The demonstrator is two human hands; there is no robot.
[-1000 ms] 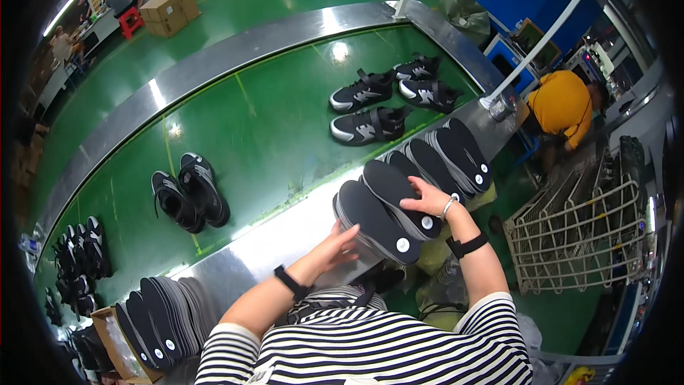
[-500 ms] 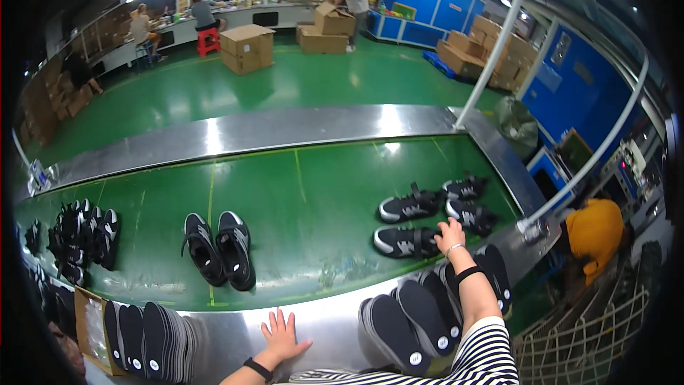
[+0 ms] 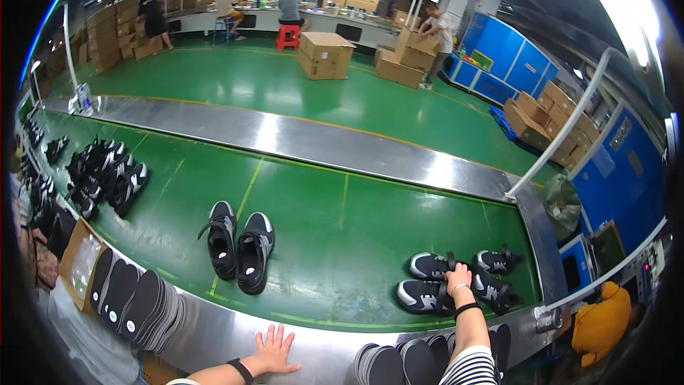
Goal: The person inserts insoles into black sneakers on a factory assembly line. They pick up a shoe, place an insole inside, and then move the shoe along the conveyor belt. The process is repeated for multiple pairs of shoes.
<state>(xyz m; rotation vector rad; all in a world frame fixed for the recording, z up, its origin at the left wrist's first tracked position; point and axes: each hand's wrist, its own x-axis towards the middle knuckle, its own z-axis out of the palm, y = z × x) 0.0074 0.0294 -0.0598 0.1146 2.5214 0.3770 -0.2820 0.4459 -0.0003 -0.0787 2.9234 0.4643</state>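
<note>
Right hand [image 3: 459, 276] reaching out over the green conveyor belt [image 3: 342, 221], fingers down on a black-and-white sneaker [image 3: 426, 295] near the belt's right end; whether closed around it or only pressing cannot be told. Sneaker lying long axis across the belt's width, white toe pointing left, heel under the hand. Matching sneaker [image 3: 431, 265] just beyond, same heading. Left hand [image 3: 273, 351] flat and spread on the belt's steel near rim [image 3: 228, 328], holding nothing. Black pair [image 3: 239, 246] mid-belt, well left.
</note>
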